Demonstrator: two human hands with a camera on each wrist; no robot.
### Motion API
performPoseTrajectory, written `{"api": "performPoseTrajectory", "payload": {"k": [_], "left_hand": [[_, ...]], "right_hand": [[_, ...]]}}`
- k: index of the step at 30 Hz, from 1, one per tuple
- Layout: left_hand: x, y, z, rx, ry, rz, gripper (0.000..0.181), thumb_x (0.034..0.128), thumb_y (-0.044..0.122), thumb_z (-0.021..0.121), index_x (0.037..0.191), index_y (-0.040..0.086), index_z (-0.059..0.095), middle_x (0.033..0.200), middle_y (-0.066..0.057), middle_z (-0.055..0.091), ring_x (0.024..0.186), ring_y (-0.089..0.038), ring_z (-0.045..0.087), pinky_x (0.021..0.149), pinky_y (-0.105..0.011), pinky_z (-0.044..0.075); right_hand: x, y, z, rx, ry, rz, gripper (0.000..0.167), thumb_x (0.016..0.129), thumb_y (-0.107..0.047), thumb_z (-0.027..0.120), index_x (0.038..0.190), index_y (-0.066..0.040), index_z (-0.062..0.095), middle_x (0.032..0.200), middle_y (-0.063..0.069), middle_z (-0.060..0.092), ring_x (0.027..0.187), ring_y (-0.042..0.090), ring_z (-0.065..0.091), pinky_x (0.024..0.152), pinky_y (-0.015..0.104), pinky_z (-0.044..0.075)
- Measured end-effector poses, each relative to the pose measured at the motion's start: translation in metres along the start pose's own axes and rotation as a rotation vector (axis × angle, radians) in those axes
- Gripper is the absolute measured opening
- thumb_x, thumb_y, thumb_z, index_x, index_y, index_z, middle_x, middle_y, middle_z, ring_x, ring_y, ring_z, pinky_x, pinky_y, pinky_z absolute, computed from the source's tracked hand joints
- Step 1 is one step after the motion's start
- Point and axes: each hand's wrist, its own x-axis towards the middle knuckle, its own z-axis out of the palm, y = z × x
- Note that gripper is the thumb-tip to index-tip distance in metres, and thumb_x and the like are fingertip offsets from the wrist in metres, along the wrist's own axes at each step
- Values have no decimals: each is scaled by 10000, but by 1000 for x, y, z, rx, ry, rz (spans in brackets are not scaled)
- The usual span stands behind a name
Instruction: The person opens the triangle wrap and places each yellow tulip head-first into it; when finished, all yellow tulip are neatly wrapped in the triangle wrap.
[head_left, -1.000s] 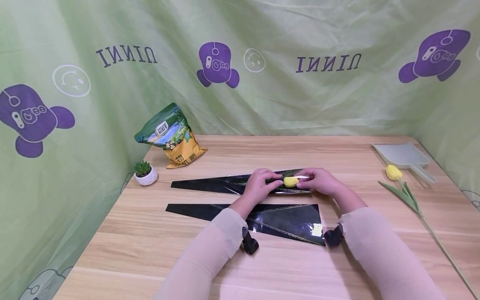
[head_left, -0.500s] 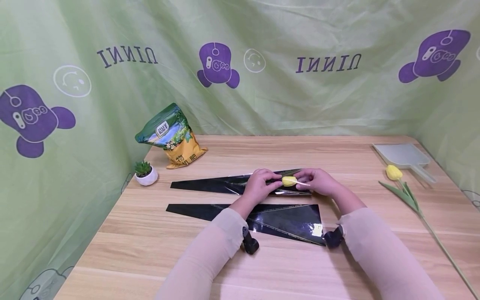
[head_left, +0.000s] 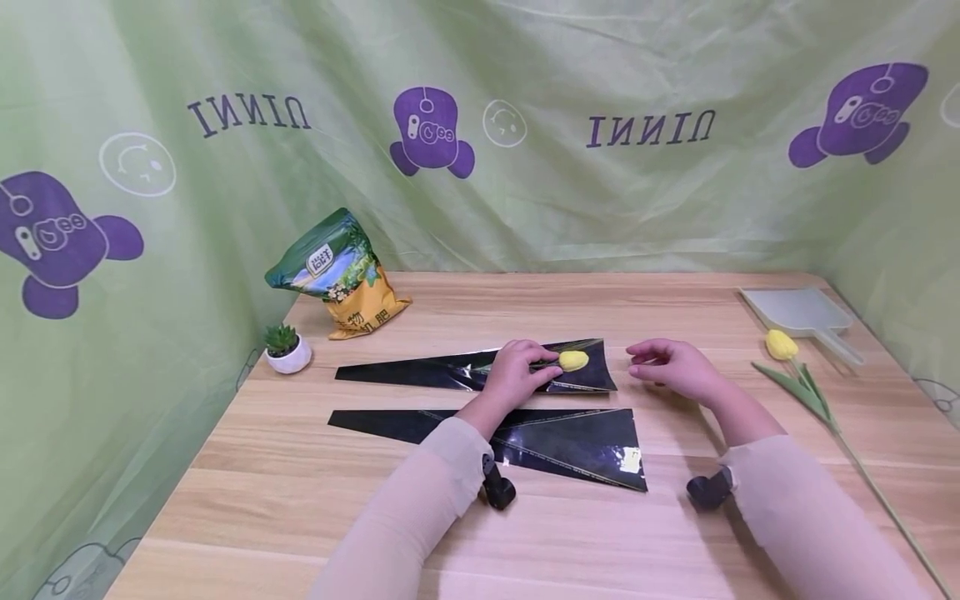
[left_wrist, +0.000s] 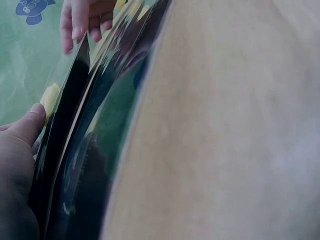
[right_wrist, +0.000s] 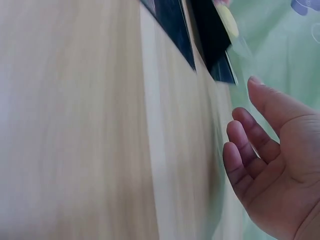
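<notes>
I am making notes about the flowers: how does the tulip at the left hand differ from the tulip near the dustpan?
The held tulip lies in or on the far black sleeve, its base in the left hand; the other tulip, near the dustpan, lies untouched on the wooden table. The held tulip's stem is mostly hidden, while the other tulip's long stem and leaves show. Both have yellow blooms.

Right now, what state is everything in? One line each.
Left hand: pinching a tulip just below the bloom
Right hand: off to the side, fingers loosely bent, holding nothing
Far wrapper: lying down, left hand over it
Near wrapper: lying flat
Held tulip: sideways, bloom over far wrapper
Other tulip: lying loose
Dustpan: lying down
Bag: standing, top leaning left
Potted plant: upright
</notes>
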Motion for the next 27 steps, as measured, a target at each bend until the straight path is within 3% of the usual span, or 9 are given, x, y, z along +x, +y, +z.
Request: {"api": "performPoseTrajectory", "payload": {"k": [8, 13, 16, 18, 20, 22, 23, 25, 27], "left_hand": [[-2, 3, -8, 22, 29, 10, 365, 901, 389, 690, 1203, 184, 707, 1163, -3, 698, 1157, -219, 589, 1040, -403, 428], [-10, 11, -13, -16, 67, 63, 376, 888, 369, 706, 1198, 157, 707, 1144, -28, 694, 1146, -234, 589, 1025, -427, 432], [-19, 17, -14, -61, 60, 99, 368, 880, 343, 718, 1186, 139, 710, 1146, -39, 693, 1145, -236, 591, 1029, -420, 436], [-27, 21, -13, -85, 37, 118, 358, 880, 329, 720, 1180, 132, 712, 1156, -41, 693, 1150, -230, 592, 1031, -406, 442], [-34, 26, -9, -99, 2, 133, 352, 879, 323, 722, 1176, 133, 712, 1164, -39, 694, 1154, -220, 592, 1038, -383, 443], [-41, 31, -5, -103, -44, 147, 348, 885, 329, 716, 1180, 144, 710, 1164, -26, 696, 1144, -201, 595, 1034, -355, 447], [-44, 34, -3, -103, -68, 151, 352, 889, 338, 711, 1187, 151, 708, 1172, -21, 694, 1146, -192, 593, 1035, -339, 447], [-49, 40, 0, -93, -113, 164, 369, 891, 363, 705, 1203, 167, 701, 1167, -4, 693, 1129, -173, 593, 1015, -306, 457], [-53, 45, 4, -70, -146, 175, 380, 891, 389, 701, 1213, 187, 698, 1146, 17, 692, 1099, -149, 592, 984, -267, 465]], "right_hand": [[-29, 12, -32, -99, 77, 63, 550, 974, -373, 594, 1356, 17, 526, 1247, 241, 595, 941, 107, 566, 739, 227, 528], [-52, 23, -55, -165, 112, 66, 553, 989, -392, 559, 1359, 17, 523, 1307, 279, 573, 927, -136, 468, 749, 138, 464], [-66, 31, -66, -181, 145, 54, 544, 987, -373, 567, 1345, 35, 531, 1295, 293, 577, 869, -242, 424, 716, 112, 456], [-74, 37, -72, -177, 165, 56, 533, 986, -358, 573, 1336, 41, 532, 1186, 102, 674, 858, -262, 410, 700, 107, 448], [-83, 43, -78, -165, 187, 70, 529, 980, -356, 584, 1327, 39, 533, 1061, -172, 664, 852, -270, 403, 684, 107, 436], [-90, 49, -84, -164, 208, 92, 530, 976, -365, 589, 1323, 31, 532, 979, -369, 528, 854, -267, 396, 673, 118, 427], [-93, 52, -88, -170, 218, 106, 538, 975, -375, 588, 1324, 29, 528, 982, -381, 496, 858, -260, 391, 668, 125, 423], [-100, 57, -93, -190, 230, 129, 566, 982, -392, 570, 1344, 39, 506, 1057, -209, 643, 940, -108, 514, 716, 198, 444], [-105, 64, -99, -230, 244, 149, 579, 984, -417, 556, 1354, 25, 501, 1089, -180, 623, 1014, 61, 540, 737, 245, 426]]}}
